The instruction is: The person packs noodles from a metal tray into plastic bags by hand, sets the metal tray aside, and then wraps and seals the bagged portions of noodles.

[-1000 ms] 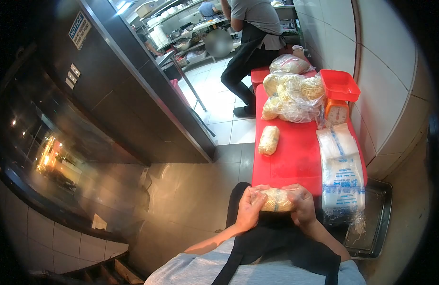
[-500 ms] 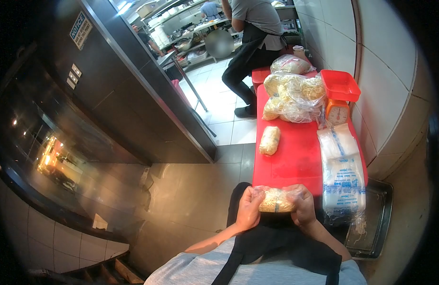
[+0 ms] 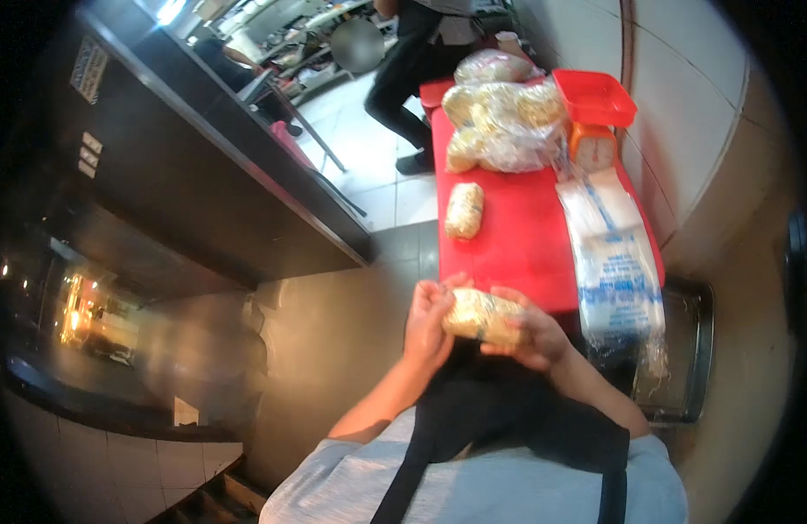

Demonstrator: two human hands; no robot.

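Note:
Between my hands, in front of my dark apron, is a plastic-wrapped packet of what look like pale yellow noodles (image 3: 480, 316). My left hand (image 3: 430, 321) is closed at the packet's left end, its fingertips pinching the wrap there. Around the right end curls my right hand (image 3: 534, 335), with fingers along the packet's side. The packet tilts slightly down to the right. Just beyond my hands, a second wrapped noodle packet (image 3: 464, 210) lies on the red table (image 3: 517, 253).
Large clear bags of noodles (image 3: 504, 122) sit farther up the table. Beside them an orange scale (image 3: 593, 148) carries a red tray (image 3: 595, 98). A stack of plastic bags (image 3: 611, 262) lies along the right edge, above a dark metal pan (image 3: 687, 367). Another person (image 3: 408, 79) stands beyond.
The packet has gone from level to tilted. My right hand has shifted from gripping the wrap's end to curling around the packet. The whole view has shifted.

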